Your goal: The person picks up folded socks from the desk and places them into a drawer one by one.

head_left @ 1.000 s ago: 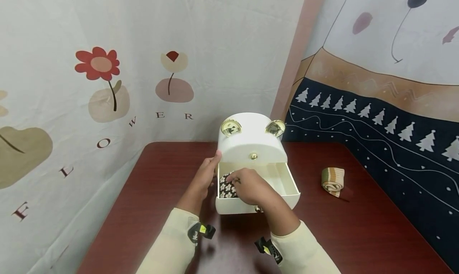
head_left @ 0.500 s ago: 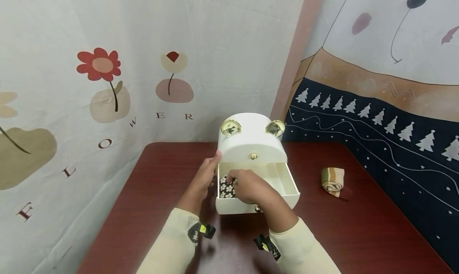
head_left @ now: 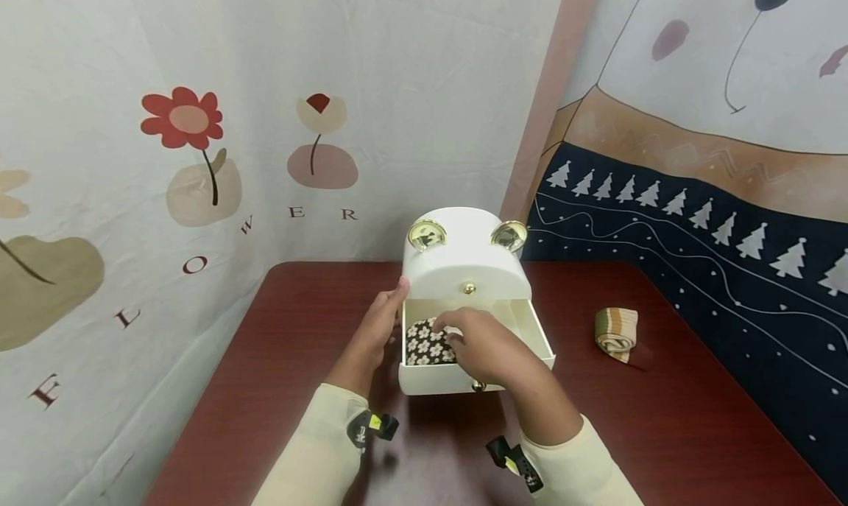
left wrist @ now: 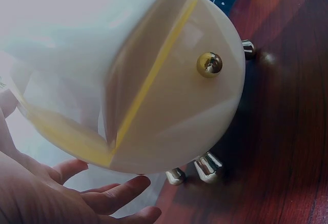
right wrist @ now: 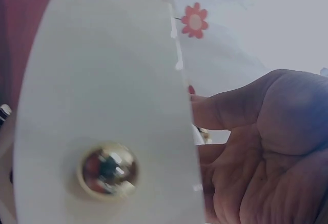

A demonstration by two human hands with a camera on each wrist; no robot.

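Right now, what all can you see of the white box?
The plastic-looking white box stands upright on metallic feet on the table, two gold discs on its rounded top. The upper drawer is closed; the lower drawer, open, holds flowered cloth; both have gold knobs. The left hand seems to touch the box's side; the right hand reaches into the lower drawer.

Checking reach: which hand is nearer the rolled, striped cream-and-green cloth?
Right. The right hand is at the open white drawer, left of the rolled cloth; the left hand is farther, left of the white domed box.
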